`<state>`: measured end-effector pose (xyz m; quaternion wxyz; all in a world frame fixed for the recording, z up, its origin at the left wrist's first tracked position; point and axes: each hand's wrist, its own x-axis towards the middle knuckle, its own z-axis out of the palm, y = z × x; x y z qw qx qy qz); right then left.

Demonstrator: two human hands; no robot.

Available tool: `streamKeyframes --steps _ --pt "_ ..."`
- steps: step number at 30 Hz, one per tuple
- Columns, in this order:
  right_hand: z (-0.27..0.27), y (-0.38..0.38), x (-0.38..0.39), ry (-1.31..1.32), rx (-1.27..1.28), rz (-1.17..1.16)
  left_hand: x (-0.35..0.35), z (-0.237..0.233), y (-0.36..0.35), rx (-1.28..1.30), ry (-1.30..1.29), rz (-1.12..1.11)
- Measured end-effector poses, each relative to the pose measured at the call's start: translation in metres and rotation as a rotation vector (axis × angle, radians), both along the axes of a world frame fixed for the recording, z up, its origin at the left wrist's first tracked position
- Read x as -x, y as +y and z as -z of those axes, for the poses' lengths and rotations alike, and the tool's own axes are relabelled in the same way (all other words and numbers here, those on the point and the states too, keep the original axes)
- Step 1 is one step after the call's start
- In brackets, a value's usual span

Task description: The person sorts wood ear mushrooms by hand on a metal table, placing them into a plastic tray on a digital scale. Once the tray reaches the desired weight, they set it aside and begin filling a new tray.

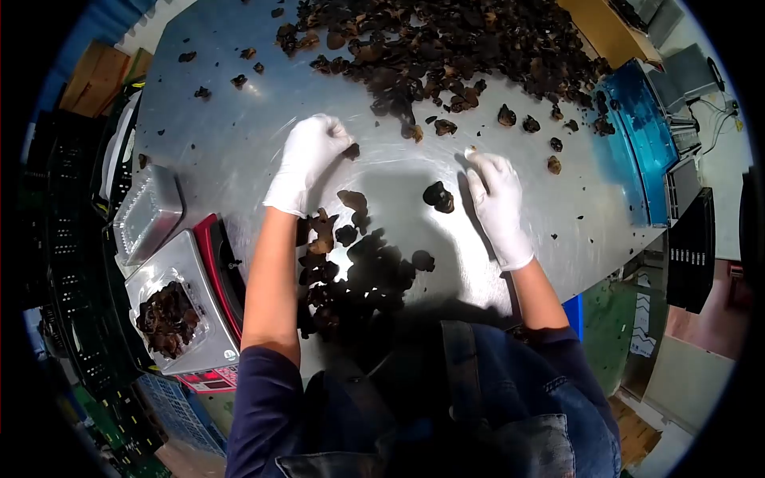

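My left hand (313, 155), in a white glove, is closed, with a dark piece of wood ear mushroom (351, 151) at its fingertips. On the right, my right hand (498, 199), gloved too, has its fingers drawn together in a pinch. A tiny pale-brown bit (470, 150) shows at its fingertips, too small to name. Between the hands and nearer my body lies a single black mushroom (438, 197). A loose group of mushrooms (374, 271) spreads in front of me, partly in my shadow. Across the far side of the metal table (231, 127) lies a large heap of mushrooms (454, 52).
To the left, a clear plastic tray of mushrooms (169, 319) rests on a scale (187, 267). Stacked clear trays (147, 211) stand behind it. Black crates (72, 239) line the left side. A blue metal piece (637, 135) sits at the table's right edge.
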<state>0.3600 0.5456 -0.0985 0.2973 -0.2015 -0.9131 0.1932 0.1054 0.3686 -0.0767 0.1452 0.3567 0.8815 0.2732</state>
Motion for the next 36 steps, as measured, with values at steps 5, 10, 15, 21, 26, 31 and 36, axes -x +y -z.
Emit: streamKeyframes --steps 5,10,15,21,26,31,36 --pt "0.012 -0.010 0.030 -0.167 0.356 0.007 -0.041 0.014 0.043 -0.227 0.219 0.263" --pt "0.005 0.013 0.066 0.027 0.028 0.111 -0.054 0.039 0.071 -0.159 0.327 0.329" --pt "0.002 0.011 0.049 -0.159 0.036 -0.161 -0.044 -0.001 0.036 0.267 0.098 0.504" --pt "-0.017 0.003 0.075 -0.159 0.306 -0.152 0.001 -0.004 0.018 -0.067 -0.151 0.064" --pt "0.004 0.022 0.155 -0.295 0.211 0.055 0.013 0.030 0.048 -0.182 0.071 -0.062" --pt "-0.013 0.016 0.110 0.027 0.544 0.062 0.025 0.035 0.049 -0.323 0.166 -0.054" --pt "-0.041 -0.022 0.051 -0.294 1.087 -0.050 0.017 0.027 0.078 -0.320 0.236 0.059"
